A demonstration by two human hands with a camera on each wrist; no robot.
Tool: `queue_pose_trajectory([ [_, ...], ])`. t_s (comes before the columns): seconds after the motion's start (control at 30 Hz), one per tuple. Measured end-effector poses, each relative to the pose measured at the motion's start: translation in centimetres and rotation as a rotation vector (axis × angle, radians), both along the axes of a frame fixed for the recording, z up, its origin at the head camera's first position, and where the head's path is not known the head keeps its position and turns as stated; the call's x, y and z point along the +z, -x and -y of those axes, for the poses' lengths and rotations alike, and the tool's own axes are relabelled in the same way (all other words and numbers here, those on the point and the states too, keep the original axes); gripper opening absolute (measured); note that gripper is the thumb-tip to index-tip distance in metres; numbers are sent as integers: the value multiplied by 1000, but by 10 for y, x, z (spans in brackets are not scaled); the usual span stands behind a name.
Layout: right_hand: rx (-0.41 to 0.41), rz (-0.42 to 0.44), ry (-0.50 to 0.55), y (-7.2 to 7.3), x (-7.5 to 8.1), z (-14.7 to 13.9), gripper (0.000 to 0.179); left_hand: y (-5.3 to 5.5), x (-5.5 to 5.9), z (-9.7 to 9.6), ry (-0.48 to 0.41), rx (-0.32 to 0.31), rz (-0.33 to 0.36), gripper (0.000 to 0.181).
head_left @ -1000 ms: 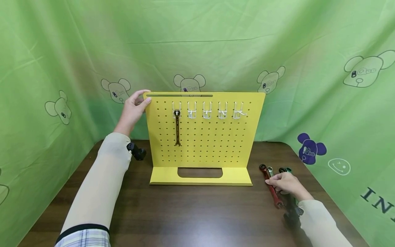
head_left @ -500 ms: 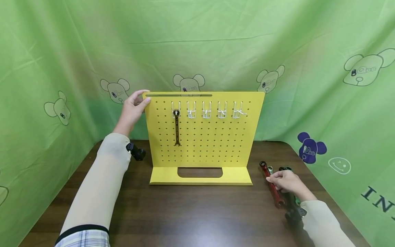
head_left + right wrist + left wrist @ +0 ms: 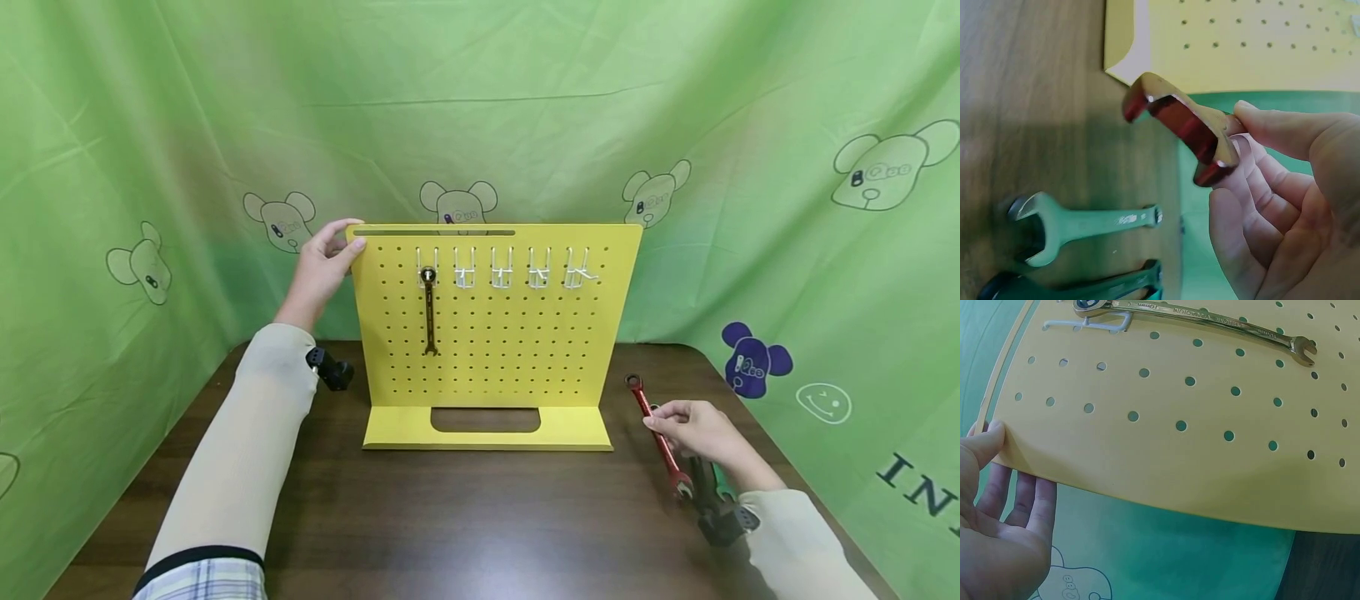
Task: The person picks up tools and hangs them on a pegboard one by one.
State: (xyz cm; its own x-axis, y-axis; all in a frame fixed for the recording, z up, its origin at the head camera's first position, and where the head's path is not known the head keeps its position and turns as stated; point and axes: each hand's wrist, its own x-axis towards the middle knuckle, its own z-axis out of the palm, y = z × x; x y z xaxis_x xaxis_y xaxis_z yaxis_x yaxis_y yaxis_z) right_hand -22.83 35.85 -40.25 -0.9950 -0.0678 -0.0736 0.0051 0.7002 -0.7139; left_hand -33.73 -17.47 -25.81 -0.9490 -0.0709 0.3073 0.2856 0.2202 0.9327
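My left hand (image 3: 318,271) grips the upper left corner of the yellow pegboard (image 3: 487,350), thumb on the front and fingers behind, as the left wrist view shows. A dark, shiny combination wrench (image 3: 430,312) hangs from the leftmost hook, ring end up. At the right, my right hand (image 3: 705,433) pinches a red combination wrench (image 3: 660,442) by its shaft. Its ring end points away and its open end (image 3: 1179,122) towards me, raised over the table. Below the right hand lie a green wrench (image 3: 722,481) and others, partly hidden by the hand.
Several bare white hooks (image 3: 502,271) line the board's upper part to the right of the hanging wrench. The board's base (image 3: 585,429) stands on the brown table (image 3: 450,525). A green printed cloth (image 3: 525,100) encloses the table's back and sides.
My right hand has lifted the red wrench from beside the other wrenches, its ring end rising most. My left hand has stayed on the board's corner.
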Motion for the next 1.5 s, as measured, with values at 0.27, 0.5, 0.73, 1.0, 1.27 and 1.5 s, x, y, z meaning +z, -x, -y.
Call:
queue_pose_trajectory([
  [0.27,44,-70,-66,-2,19,17,37,1,0,0,-3,3,-3,40],
  [0.5,84,-112,-47,3,30,37,33,1,0,0,-6,5,-1,40],
  [0.73,120,-139,2,9,38,61,31,0,1,-1,-17,-4,-1,40],
  [1.0,168,-237,-20,19,48,90,25,2,1,-2,-22,-3,-5,39],
  [1.27,225,-236,100,28,59,127,27,0,1,-1,-25,1,-2,39],
  [1.5,271,-237,223,36,69,159,26,0,0,0,-23,3,4,39],
])
